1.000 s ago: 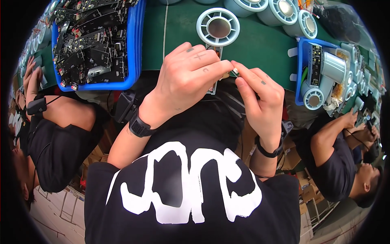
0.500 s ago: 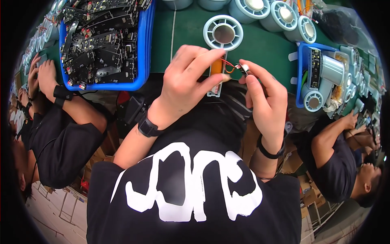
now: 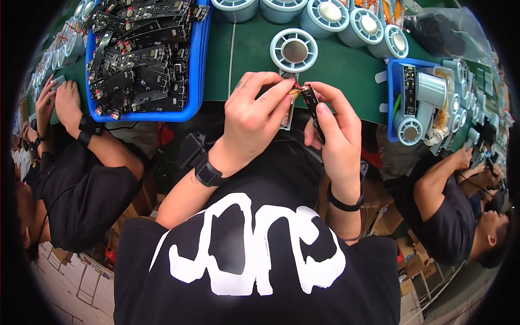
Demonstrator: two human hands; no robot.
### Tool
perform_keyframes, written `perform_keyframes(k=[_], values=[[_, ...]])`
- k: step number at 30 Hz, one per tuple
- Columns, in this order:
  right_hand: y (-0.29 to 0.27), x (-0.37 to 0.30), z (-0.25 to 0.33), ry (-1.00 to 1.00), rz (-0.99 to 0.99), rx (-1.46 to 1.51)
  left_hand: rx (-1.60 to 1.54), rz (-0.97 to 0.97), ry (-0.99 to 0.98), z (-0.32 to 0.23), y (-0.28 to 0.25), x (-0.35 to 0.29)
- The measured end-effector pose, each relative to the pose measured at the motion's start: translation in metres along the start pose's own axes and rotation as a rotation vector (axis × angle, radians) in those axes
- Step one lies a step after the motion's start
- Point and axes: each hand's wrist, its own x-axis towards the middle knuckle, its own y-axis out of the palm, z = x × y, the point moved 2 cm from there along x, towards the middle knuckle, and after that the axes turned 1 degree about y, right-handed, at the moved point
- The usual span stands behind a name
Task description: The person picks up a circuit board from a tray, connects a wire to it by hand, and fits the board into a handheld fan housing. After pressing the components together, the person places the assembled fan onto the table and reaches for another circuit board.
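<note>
A narrow black circuit board (image 3: 312, 103) is gripped between the thumb and fingers of my right hand (image 3: 338, 127), tilted with its upper end toward my left hand. My left hand (image 3: 254, 116) pinches thin red and orange wires (image 3: 296, 90) at the board's upper end. Its fingertips partly hide the wire ends, so I cannot tell whether a plug is seated. Just beyond both hands lies a light blue housing with a round slotted head (image 3: 294, 50) and a dark disc in its centre. Its narrower body runs down behind my left fingers and is mostly covered.
At the left a blue tray (image 3: 196, 103) holds a heap of black circuit boards. Several light blue round housings (image 3: 366, 27) line the far side of the green table (image 3: 249, 57). A blue bin (image 3: 391, 103) of parts stands at the right. Other people sit on both sides.
My right hand has moved left and turned the circuit board, now showing its long face. My left hand has shifted its pinch to the wires by the board's end.
</note>
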Motion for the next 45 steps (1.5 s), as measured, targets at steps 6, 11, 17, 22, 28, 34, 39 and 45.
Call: perform_keyframes(k=[6,11,17,22,28,34,39,45], values=[[0.007,0.002,-0.014,-0.061,-0.047,0.004,-0.032,0.02,0.037,0.002,-0.005,0.004],[0.013,0.007,-0.021,-0.087,-0.091,-0.039,-0.164,-0.054,-0.178,0.0,-0.004,0.01],[0.019,0.002,-0.02,-0.197,-0.186,-0.287,-0.188,-0.106,-0.206,0.007,0.005,0.008],[0.022,0.001,-0.017,-0.324,-0.238,-0.518,0.15,-0.029,0.156,0.014,0.0,0.006],[0.022,0.002,-0.021,-0.473,-0.31,-0.688,0.358,0.247,0.119,-0.002,-0.006,0.007],[0.024,0.004,-0.017,-0.502,-0.293,-0.724,0.355,0.339,0.121,0.003,-0.007,0.009],[0.029,0.006,-0.011,-0.502,-0.238,-0.72,0.031,0.08,0.045,0.016,-0.008,-0.002],[0.032,0.004,-0.005,-0.398,-0.142,-0.797,-0.109,0.056,-0.091,0.014,-0.003,-0.005]])
